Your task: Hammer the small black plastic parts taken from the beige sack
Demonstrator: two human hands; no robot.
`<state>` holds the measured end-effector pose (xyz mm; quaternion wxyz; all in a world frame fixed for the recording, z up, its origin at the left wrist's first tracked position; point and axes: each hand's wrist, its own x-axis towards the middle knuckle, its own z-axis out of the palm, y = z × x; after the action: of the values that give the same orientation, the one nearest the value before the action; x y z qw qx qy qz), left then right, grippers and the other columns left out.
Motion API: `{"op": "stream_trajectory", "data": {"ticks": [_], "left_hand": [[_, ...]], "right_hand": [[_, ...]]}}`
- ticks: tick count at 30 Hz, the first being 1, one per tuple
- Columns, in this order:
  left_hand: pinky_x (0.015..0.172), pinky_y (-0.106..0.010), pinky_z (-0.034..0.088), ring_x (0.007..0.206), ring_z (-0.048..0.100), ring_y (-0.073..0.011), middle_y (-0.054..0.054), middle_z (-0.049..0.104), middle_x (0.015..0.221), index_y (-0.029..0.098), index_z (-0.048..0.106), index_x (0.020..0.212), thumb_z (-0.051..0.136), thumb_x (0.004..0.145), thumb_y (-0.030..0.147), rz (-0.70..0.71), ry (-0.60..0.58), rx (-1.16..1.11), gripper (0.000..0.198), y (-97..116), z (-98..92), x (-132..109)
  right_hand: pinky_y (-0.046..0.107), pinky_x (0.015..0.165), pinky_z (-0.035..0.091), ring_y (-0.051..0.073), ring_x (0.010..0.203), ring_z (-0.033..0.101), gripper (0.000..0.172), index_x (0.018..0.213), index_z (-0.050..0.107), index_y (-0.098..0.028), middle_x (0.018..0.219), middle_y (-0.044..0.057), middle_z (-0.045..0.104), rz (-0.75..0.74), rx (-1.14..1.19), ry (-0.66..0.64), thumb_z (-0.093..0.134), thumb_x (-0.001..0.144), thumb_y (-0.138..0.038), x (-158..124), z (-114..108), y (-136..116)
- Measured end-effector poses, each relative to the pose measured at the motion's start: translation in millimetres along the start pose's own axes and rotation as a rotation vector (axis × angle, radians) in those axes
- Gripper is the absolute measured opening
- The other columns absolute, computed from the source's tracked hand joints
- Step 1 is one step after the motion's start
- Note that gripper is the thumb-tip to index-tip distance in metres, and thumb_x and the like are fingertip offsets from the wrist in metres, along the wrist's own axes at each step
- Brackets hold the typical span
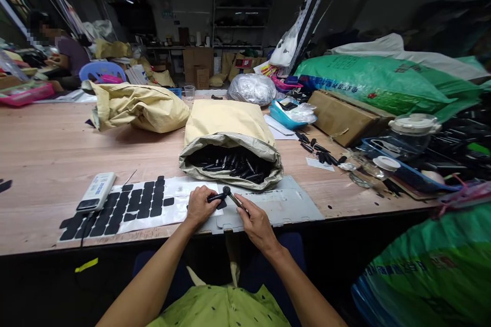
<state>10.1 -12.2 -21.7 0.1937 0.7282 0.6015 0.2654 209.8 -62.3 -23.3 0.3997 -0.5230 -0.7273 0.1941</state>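
My left hand (200,205) is closed around a small black plastic part (216,196) at the table's near edge. My right hand (256,222) pinches a thin dark tool (232,196) whose round tip meets that part. Both hands rest over a grey flat plate (286,204). To the left lies a white sheet (180,199) with rows of black adhesive pads (128,204). Just behind my hands an open tan sack (226,127) holds several more black parts (233,166).
A white remote-like device (96,191) lies on the sheet's left end. A crumpled tan sack (134,107) sits behind, a cardboard box (341,115), blue trays and green bags (376,84) to the right. Another person (63,59) sits at far left.
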Motion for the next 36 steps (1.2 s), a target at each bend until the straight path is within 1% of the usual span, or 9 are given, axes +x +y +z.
{"op": "stream_trajectory", "data": {"ticks": [5, 11, 17, 20, 22, 26, 29, 31, 36], "left_hand": [[0.081, -0.032, 0.037, 0.087, 0.055, -0.0186, -0.001, 0.066, 0.087, 0.023, 0.073, 0.089, 0.072, 0.079, 0.026, -0.014, -0.01, -0.009, 0.011, 2, 0.2, 0], [0.08, -0.033, 0.037, 0.088, 0.055, -0.0189, -0.001, 0.066, 0.086, 0.023, 0.073, 0.087, 0.073, 0.078, 0.026, -0.028, -0.015, -0.027, 0.009, 2, 0.0, 0], [0.08, -0.033, 0.037, 0.089, 0.055, -0.0194, -0.001, 0.065, 0.086, 0.024, 0.074, 0.088, 0.073, 0.078, 0.026, -0.022, -0.011, -0.03, 0.01, -1, 3.3, 1], [0.08, -0.033, 0.037, 0.087, 0.055, -0.0191, -0.001, 0.065, 0.084, 0.024, 0.074, 0.088, 0.073, 0.078, 0.025, -0.031, -0.001, -0.047, 0.01, -2, 4.6, 1], [0.081, -0.033, 0.037, 0.087, 0.055, -0.0192, 0.0, 0.065, 0.083, 0.025, 0.074, 0.087, 0.073, 0.078, 0.025, -0.025, 0.0, -0.051, 0.009, -2, 4.3, 1], [0.079, -0.033, 0.037, 0.087, 0.055, -0.0195, -0.001, 0.065, 0.085, 0.023, 0.074, 0.087, 0.073, 0.077, 0.026, -0.018, -0.009, -0.054, 0.01, 0, 1.6, 0], [0.079, -0.033, 0.038, 0.087, 0.054, -0.0197, -0.001, 0.065, 0.084, 0.023, 0.073, 0.087, 0.073, 0.077, 0.025, -0.009, -0.011, -0.056, 0.01, 0, 0.4, -1], [0.079, -0.033, 0.038, 0.086, 0.054, -0.0197, -0.001, 0.065, 0.083, 0.023, 0.073, 0.085, 0.073, 0.076, 0.025, 0.0, -0.01, -0.062, 0.01, -1, 0.6, -2], [0.079, -0.034, 0.039, 0.085, 0.054, -0.0201, -0.001, 0.064, 0.081, 0.022, 0.073, 0.083, 0.073, 0.075, 0.023, 0.009, -0.02, -0.066, 0.009, -1, -1.2, 1]], "right_hand": [[0.038, 0.106, 0.049, 0.019, 0.121, 0.06, 0.043, 0.136, 0.056, -0.023, 0.131, 0.007, 0.064, 0.052, 0.022, 0.032, 0.043, 0.095, -0.025, -9, 10, -8], [0.039, 0.103, 0.051, 0.021, 0.121, 0.061, 0.042, 0.133, 0.059, -0.022, 0.13, 0.008, 0.065, 0.134, 0.02, 0.034, 0.044, 0.095, -0.026, -7, 9, -10], [0.038, 0.106, 0.049, 0.02, 0.122, 0.06, 0.043, 0.135, 0.058, -0.024, 0.132, 0.006, 0.063, 0.068, 0.066, 0.016, 0.045, 0.095, -0.025, -6, 16, -23], [0.037, 0.102, 0.052, 0.02, 0.118, 0.062, 0.042, 0.132, 0.06, -0.023, 0.128, 0.006, 0.066, 0.079, 0.033, -0.046, 0.044, 0.094, -0.023, -8, 22, -18], [0.036, 0.101, 0.051, 0.02, 0.118, 0.062, 0.041, 0.132, 0.06, -0.022, 0.128, 0.006, 0.066, 0.083, 0.001, -0.033, 0.044, 0.094, -0.025, -6, 21, -12], [0.033, 0.093, 0.052, 0.02, 0.112, 0.063, 0.041, 0.134, 0.058, -0.022, 0.125, 0.006, 0.067, 0.077, -0.2, 0.085, 0.044, 0.095, -0.025, 6, 7, 6], [0.03, 0.078, 0.049, 0.021, 0.094, 0.063, 0.039, 0.127, 0.064, -0.023, 0.101, 0.006, 0.071, 0.031, -0.479, 0.09, 0.044, 0.094, -0.02, 13, 0, 23], [0.03, 0.073, 0.045, 0.02, 0.085, 0.058, 0.038, 0.123, 0.066, -0.024, 0.087, 0.006, 0.067, -0.026, -0.615, 0.086, 0.045, 0.094, -0.017, 14, 0, 33], [0.029, 0.074, 0.039, 0.019, 0.087, 0.053, 0.038, 0.122, 0.066, -0.03, 0.105, 0.006, 0.062, -0.044, -0.67, 0.16, 0.051, 0.091, -0.015, 13, 7, 41]]}}
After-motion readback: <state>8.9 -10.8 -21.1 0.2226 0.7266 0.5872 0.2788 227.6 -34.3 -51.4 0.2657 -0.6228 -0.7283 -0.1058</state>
